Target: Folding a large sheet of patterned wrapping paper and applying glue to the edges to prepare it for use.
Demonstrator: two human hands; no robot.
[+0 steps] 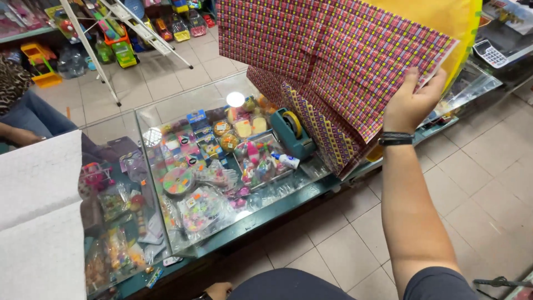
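Tiled floor (344, 250) takes most of the lower frame, bare between the person's knees at 6 o'clock and the counter edge; more bare tile at 11 o'clock around the white ladder legs (94, 55). Glass display counter (277, 194) runs diagonally from 8 o'clock to 3 o'clock, teal front edge facing the person, small colourful toys and stationery packed under the glass. Big sheet of wrapping paper (333, 55), red-purple check with yellow dots, fills 12 to 2 o'clock, lifted off the counter, its lower folds dropping to the glass near 4 o'clock of the tape dispenser; a yellow sheet (444, 16) shows behind its top right edge. White paper stack (39, 222) at 9 o'clock overlaps the counter's left end. Right hand (411, 103) at 2 o'clock pinches the wrapping paper's right edge, thumb on the front, fingers behind, black wristband below. Teal tape dispenser (291, 133) sits on the glass at centre, just beside the hanging paper. White glue bottle (286, 161) lies flat in front of the dispenser. Calculator (489, 53) at 2 o'clock, far counter. Left hand (217, 290) barely shows at 6 o'clock, bottom edge; grip cannot be told.
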